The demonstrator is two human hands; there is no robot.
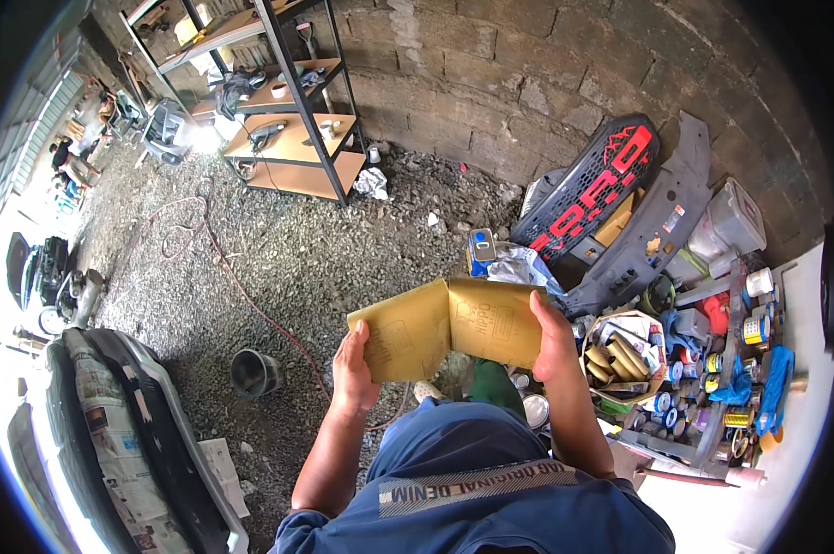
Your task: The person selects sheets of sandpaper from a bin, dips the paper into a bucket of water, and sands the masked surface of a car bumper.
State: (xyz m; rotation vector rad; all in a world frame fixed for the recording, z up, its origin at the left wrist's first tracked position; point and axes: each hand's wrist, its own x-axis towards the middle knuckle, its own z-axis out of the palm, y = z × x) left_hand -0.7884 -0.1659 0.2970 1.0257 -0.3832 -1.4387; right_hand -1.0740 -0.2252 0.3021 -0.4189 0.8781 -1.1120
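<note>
A tan-gold sheet of sandpaper (404,334), printed on the side I see, is stretched between my hands in front of my body. A crease runs down its middle, and the two halves stand at a slight angle to each other. My left hand (352,371) grips the left edge, thumb on the near face. On the opposite edge, my right hand (554,349) pinches the sheet with its thumb up near the top corner. The fingers behind the sheet are mostly hidden.
A dark bucket (255,373) and a red hose (251,294) lie on gravel at left. Newspaper-masked car bumpers (145,434) stand lower left. At right are a box of rolled sheets (659,380), paint tins (662,403) and a black grille (585,189). Shelving (292,175) stands behind.
</note>
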